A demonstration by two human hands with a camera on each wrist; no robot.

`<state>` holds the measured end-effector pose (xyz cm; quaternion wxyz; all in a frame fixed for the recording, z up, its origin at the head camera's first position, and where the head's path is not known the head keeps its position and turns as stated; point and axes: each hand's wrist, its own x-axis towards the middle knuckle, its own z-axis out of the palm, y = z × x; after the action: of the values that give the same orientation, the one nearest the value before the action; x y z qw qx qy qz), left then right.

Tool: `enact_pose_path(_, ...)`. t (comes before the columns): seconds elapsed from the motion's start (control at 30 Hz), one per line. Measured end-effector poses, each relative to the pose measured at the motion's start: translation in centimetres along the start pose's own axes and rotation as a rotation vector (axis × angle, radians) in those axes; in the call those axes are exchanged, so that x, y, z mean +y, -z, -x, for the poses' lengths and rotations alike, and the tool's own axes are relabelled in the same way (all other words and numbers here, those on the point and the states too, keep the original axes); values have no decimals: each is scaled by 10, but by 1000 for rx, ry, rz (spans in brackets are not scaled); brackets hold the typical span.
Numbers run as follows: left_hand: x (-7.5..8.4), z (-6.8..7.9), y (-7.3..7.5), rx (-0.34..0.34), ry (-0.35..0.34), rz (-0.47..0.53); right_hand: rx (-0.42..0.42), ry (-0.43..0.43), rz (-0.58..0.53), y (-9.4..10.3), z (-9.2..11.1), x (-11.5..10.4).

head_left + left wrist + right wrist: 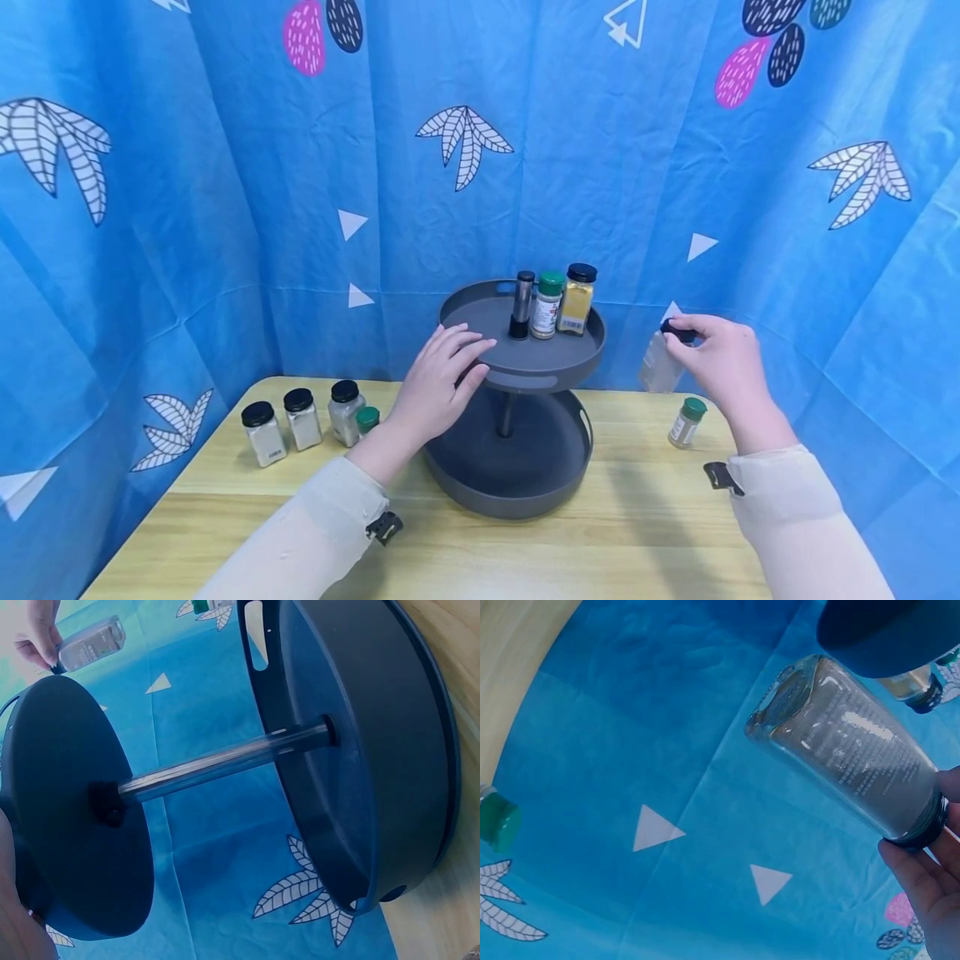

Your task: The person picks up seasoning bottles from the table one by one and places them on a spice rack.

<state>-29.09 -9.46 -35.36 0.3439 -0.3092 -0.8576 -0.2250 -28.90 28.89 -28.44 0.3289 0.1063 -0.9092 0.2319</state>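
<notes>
My right hand (716, 358) grips the black cap of a clear spice jar (662, 363), lifted to the right of the two-tier grey turntable (517, 377). In the right wrist view the jar (847, 750) shows printed text and a square base. At the left rim of the upper tier, my left hand (442, 379) rests with its fingers extended. Standing on that tier are a slim black-capped grinder (522, 304), a green-capped spice bottle (547, 310) and a yellow spice jar (577, 302). The lower tier (510, 467) shows bare.
On the table's left stand several black-capped jars (302, 421) and a green-capped bottle (367, 419), partly behind the left arm. Another green-capped bottle (686, 425) stands on the right, below the right hand. Blue patterned curtain (465, 225) surrounds the wooden table (540, 550).
</notes>
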Motion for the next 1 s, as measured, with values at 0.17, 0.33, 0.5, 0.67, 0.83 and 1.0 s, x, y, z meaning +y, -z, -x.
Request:
enact_pose_path(0.17, 1, 0, 1, -2, 4, 2, 33, 33, 11, 6, -6, -9)
enact_pose_path(0.33, 1, 0, 2, -5, 11, 3, 45, 43, 5, 12, -11, -20)
enact_pose_path(0.5, 2, 0, 2, -14, 18, 6, 49, 41, -5, 17, -16, -29)
enact_pose_path(0.67, 2, 0, 1, -9, 14, 12, 66, 60, -8, 20, -20, -36)
enact_pose_path(0.83, 1, 0, 1, -1, 12, 14, 71, 71, -5, 23, -24, -43)
enact_pose_path(1.0, 0, 0, 0, 6, 4, 14, 93, 79, -23, 27, -29, -51)
